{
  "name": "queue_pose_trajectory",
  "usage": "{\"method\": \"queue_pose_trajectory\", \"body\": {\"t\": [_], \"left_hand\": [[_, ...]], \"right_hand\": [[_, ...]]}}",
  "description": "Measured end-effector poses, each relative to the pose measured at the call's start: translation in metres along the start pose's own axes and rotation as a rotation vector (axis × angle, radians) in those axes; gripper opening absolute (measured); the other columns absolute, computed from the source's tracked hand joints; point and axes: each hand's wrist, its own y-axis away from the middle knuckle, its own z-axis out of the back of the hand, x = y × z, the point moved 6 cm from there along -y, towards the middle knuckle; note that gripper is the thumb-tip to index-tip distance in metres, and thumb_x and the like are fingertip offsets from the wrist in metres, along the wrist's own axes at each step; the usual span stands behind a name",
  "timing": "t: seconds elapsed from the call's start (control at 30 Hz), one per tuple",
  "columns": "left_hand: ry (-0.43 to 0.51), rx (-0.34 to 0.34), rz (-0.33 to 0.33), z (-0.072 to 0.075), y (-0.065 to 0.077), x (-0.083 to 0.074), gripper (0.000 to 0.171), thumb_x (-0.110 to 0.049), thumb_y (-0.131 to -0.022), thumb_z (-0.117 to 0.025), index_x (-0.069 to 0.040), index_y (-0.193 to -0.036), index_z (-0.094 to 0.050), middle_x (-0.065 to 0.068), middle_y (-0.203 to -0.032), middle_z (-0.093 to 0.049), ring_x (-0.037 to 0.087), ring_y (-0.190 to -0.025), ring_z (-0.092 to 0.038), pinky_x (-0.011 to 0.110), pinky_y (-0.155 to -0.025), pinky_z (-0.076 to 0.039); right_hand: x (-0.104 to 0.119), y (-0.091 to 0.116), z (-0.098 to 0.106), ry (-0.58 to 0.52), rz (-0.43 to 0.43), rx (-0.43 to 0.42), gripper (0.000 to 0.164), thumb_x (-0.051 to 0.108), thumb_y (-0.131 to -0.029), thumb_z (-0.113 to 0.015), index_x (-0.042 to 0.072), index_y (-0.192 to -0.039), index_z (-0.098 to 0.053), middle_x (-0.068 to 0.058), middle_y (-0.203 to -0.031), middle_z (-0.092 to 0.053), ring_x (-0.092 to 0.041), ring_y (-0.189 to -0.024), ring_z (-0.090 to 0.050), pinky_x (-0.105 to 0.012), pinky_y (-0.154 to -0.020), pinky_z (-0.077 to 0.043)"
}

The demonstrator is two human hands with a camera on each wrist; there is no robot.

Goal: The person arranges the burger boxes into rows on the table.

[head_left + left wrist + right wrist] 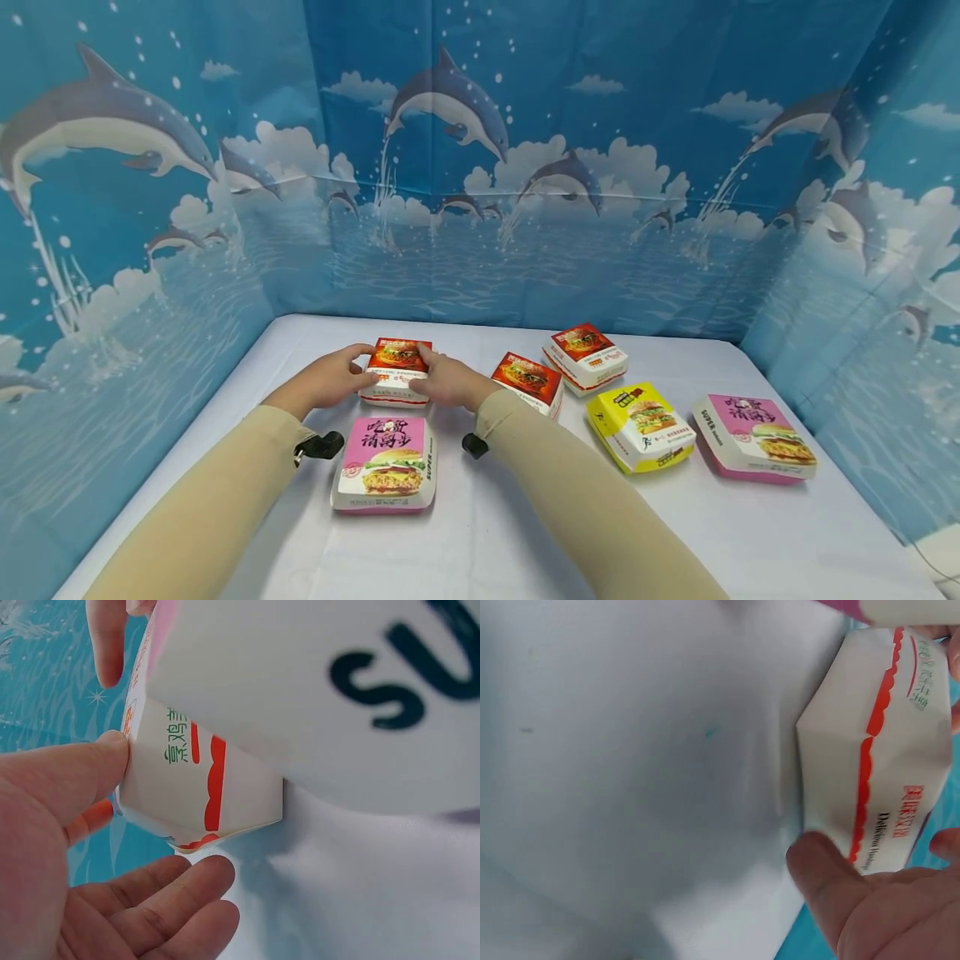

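Observation:
A red-and-white burger box (395, 392) stands at the back left of the white table, between both hands. My left hand (327, 383) grips its left side; in the left wrist view the thumb (105, 761) presses on the box while several other fingers are spread below it. From the right, my right hand (456, 382) holds the same box, its fingers reaching the top and its thumb (817, 862) at a lower corner. Directly in front of that box lies a pink-and-white burger box (386, 467), whose white side fills the upper part of the left wrist view.
To the right are two more red-and-white burger boxes (528, 379) (588, 354), a yellow burger box (640, 427) and another pink burger box (753, 437). The right forearm passes close in front of the nearer red one. A blue dolphin-print curtain (480, 250) encloses the table.

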Motion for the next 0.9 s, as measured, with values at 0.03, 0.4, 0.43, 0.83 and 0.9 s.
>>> {"method": "queue_pose_trajectory", "body": {"t": [0.03,0.4,0.43,0.83,0.9], "left_hand": [[0.001,-0.001,0.0,0.0,0.0,0.001,0.071,-0.048,-0.105,-0.06,-0.018,-0.164,-0.034,0.029,-0.15,-0.056,0.043,-0.133,-0.058,0.061,-0.106,-0.05],[-0.017,-0.059,-0.032,0.015,0.003,-0.002,0.071,-0.05,-0.106,-0.056,-0.016,-0.165,-0.032,0.027,-0.153,-0.053,0.045,-0.135,-0.058,0.06,-0.105,-0.051],[-0.015,-0.066,-0.033,0.017,0.004,-0.005,0.071,-0.05,-0.107,-0.055,-0.015,-0.165,-0.032,0.027,-0.154,-0.052,0.045,-0.137,-0.056,0.061,-0.106,-0.05],[0.0,-0.081,-0.109,0.022,0.022,-0.068,0.076,-0.053,-0.106,-0.054,-0.016,-0.167,-0.027,0.021,-0.165,-0.041,0.045,-0.148,-0.044,0.066,-0.116,-0.04],[0.01,-0.069,-0.131,0.019,0.023,-0.079,0.077,-0.054,-0.106,-0.055,-0.018,-0.167,-0.026,0.019,-0.167,-0.038,0.044,-0.149,-0.043,0.067,-0.117,-0.039]], "right_hand": [[0.0,0.001,0.0,0.0,0.001,-0.004,0.085,0.041,-0.104,-0.065,0.031,-0.171,-0.012,-0.013,-0.177,-0.018,-0.032,-0.164,-0.017,-0.055,-0.13,-0.025],[0.012,0.027,0.02,0.073,0.064,-0.123,0.073,0.041,-0.109,-0.057,0.027,-0.17,-0.02,-0.006,-0.174,-0.031,-0.028,-0.161,-0.03,-0.052,-0.129,-0.029],[0.014,0.031,0.023,0.074,0.083,-0.138,0.07,0.041,-0.109,-0.056,0.027,-0.17,-0.023,-0.006,-0.172,-0.034,-0.028,-0.158,-0.036,-0.052,-0.127,-0.033],[0.001,0.086,0.071,-0.026,0.178,-0.338,0.053,0.038,-0.11,-0.056,0.026,-0.16,-0.045,-0.004,-0.163,-0.05,-0.026,-0.142,-0.056,-0.05,-0.106,-0.055],[-0.007,0.092,0.079,-0.009,0.16,-0.364,0.053,0.039,-0.11,-0.056,0.027,-0.16,-0.045,-0.005,-0.163,-0.049,-0.028,-0.144,-0.054,-0.051,-0.107,-0.054]]}}
